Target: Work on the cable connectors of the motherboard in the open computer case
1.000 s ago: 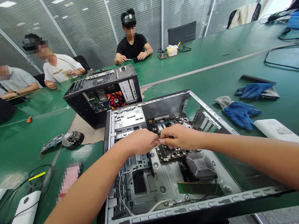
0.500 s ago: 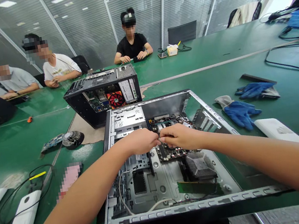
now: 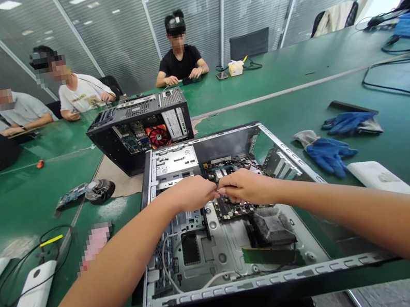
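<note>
An open computer case [image 3: 266, 282] lies on its side in front of me. My left hand [image 3: 198, 192] and my right hand [image 3: 246, 187] meet above the motherboard [image 3: 230, 209], fingertips pinched close together. Whatever they grip is too small and too covered by the fingers to name. Nearer to me inside the case sit a finned heat sink with its fan [image 3: 274, 225] and a green memory stick [image 3: 271, 255] on the metal floor. A pale cable [image 3: 165, 265] loops along the left side.
Behind stands a second computer tower [image 3: 120, 141] with a red fan. Blue work gloves [image 3: 329, 153] and a white power bank [image 3: 382, 179] lie at right. At left are a loose cooler [image 3: 100, 191] and another white block [image 3: 31, 303] with cables. Three people sit across the table.
My hands keep almost the same pinched pose over the motherboard. Across the table, the person in the white shirt has moved their hands apart.
</note>
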A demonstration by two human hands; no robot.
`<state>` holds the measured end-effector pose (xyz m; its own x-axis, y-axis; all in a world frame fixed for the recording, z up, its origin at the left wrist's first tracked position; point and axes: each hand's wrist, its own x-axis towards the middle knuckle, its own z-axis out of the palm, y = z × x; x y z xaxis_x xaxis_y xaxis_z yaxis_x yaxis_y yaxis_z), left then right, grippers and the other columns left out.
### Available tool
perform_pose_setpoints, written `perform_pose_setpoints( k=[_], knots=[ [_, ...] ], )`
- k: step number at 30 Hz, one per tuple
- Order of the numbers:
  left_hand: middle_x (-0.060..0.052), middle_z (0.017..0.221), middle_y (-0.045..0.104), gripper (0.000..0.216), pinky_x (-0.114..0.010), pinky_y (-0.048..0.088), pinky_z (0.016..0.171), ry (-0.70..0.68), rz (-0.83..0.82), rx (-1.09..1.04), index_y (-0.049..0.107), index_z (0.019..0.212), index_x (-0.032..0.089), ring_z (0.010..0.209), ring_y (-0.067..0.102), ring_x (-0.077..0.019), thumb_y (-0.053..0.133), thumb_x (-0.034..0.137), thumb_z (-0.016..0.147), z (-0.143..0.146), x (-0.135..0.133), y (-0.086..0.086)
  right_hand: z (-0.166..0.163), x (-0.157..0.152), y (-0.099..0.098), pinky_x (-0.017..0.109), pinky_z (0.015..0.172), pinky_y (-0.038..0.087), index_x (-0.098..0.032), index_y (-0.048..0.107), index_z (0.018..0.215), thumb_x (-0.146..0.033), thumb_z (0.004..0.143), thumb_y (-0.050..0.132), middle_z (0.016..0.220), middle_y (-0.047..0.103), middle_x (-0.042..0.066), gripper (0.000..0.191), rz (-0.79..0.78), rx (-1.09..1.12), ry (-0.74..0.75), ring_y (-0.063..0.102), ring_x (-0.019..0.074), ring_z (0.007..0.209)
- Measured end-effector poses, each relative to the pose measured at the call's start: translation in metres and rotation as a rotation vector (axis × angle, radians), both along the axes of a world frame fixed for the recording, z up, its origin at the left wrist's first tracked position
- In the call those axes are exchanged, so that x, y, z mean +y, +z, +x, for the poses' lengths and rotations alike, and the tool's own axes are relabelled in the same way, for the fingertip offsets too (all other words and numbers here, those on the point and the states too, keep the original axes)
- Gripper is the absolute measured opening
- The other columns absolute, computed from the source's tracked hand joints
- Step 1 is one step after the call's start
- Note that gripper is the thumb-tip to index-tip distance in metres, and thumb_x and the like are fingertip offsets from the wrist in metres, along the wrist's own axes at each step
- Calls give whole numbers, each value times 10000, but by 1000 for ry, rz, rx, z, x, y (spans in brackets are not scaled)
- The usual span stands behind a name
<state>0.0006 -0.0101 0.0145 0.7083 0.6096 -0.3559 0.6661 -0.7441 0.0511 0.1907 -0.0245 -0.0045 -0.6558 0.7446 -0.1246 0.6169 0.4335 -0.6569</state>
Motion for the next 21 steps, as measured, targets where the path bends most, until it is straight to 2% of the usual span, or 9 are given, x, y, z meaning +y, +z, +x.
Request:
perform_pose_setpoints(
  k=[5,17,21],
  knots=[
    [-103,817,672,368,-306,426,626,10,3,5,641,926,169,679,597,-191,341,382,944,0,-1,1,0,0,0,250,545,339,-186,561,696,-251,883,430,606,618,13,238,-25,15,-6,503,118,534],
    [-85,791,663,369,-284,392,608,17,-20,0,644,898,169,672,577,-171,333,362,945,2,-2,5,1,1,-2,268,627,346,-183,681,783,-293,855,541,707,657,36,192,177,-36,37,538,146,657],
    [-93,824,674,388,-298,396,608,4,-24,3,642,918,169,686,589,-191,313,372,953,2,-2,5,1,1,-3,265,593,332,-179,672,798,-275,869,505,660,634,27,205,151,-40,31,514,135,601]
  ],
)
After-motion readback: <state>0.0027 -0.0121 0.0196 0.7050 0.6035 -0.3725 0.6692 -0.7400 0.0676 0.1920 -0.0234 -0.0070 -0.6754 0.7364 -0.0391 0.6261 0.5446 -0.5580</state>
